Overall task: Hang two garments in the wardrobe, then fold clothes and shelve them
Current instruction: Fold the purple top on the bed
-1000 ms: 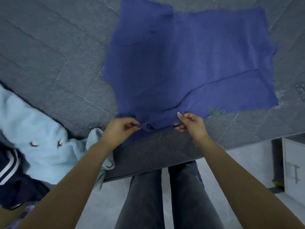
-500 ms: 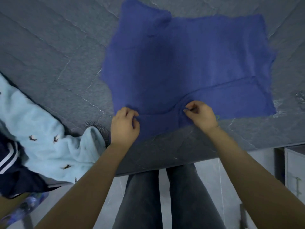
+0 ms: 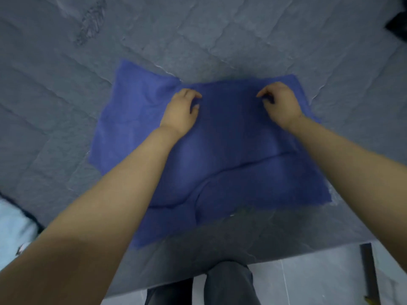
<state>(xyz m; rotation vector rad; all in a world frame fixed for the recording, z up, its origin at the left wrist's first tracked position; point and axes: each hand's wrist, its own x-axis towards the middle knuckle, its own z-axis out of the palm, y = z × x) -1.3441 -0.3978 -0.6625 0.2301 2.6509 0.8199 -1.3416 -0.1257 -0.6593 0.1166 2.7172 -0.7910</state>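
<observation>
A blue knit garment (image 3: 220,155) lies spread flat on the grey quilted bed (image 3: 66,84), with a sleeve folded across its near part. Both my arms reach over it to its far part. My left hand (image 3: 182,108) rests there with curled fingers and thumb pinching the blue cloth. My right hand (image 3: 279,102) does the same a forearm's length to the right, near the far right corner. The picture is blurred, so the exact fold under the fingers is unclear.
A light blue garment (image 3: 13,225) lies at the left edge of the bed. A dark object (image 3: 398,20) sits at the top right corner. The bed's near edge meets my legs (image 3: 226,285) and a pale tiled floor (image 3: 308,280).
Both hands have gone from the garment's near edge to its far part and spread apart. The view has shifted forward over the bed, so the light blue garment is mostly out of frame.
</observation>
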